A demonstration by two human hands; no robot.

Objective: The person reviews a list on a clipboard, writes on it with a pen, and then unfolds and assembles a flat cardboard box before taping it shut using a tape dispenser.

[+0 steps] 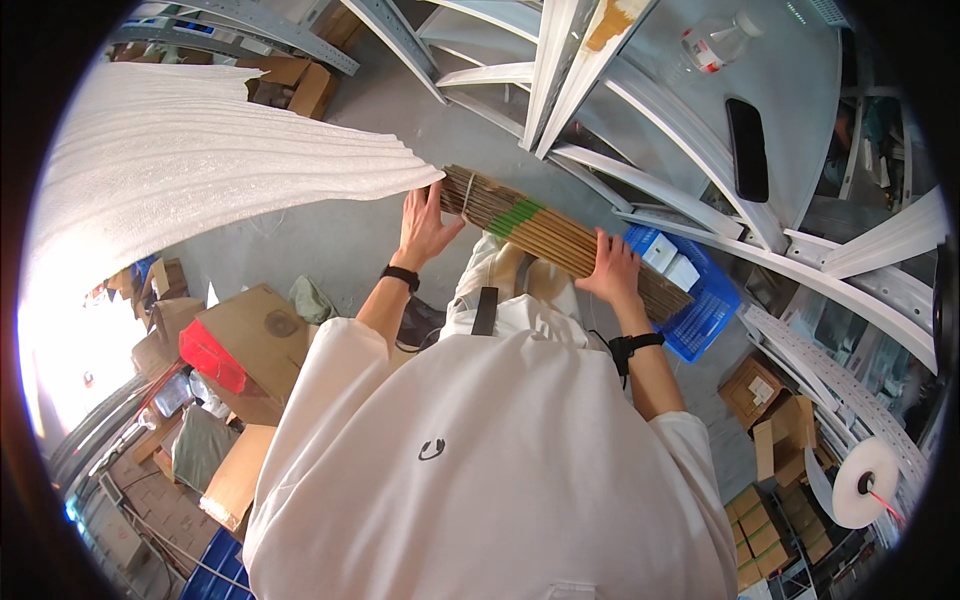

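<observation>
Before my body I hold a bundle of flat cardboard pieces [559, 236], stacked on edge, with a pale band around its left part and a green stripe near the middle. My left hand [429, 225] grips the bundle's left end, its fingers reaching over the far side. At the right part, my right hand [616, 268] has its thumb on the near side and its fingers over the top. A wide white foam sheet [247, 150] comes in from the left, and its tip touches the bundle's left end beside my left fingers.
A blue plastic crate [694, 330] with white boxes stands beyond my right hand. White metal shelving [675, 142] rises ahead, bearing a black phone [747, 150] and a plastic bottle [716, 46]. Cardboard boxes [259, 337] lie at the left. A white roll [866, 482] is at the lower right.
</observation>
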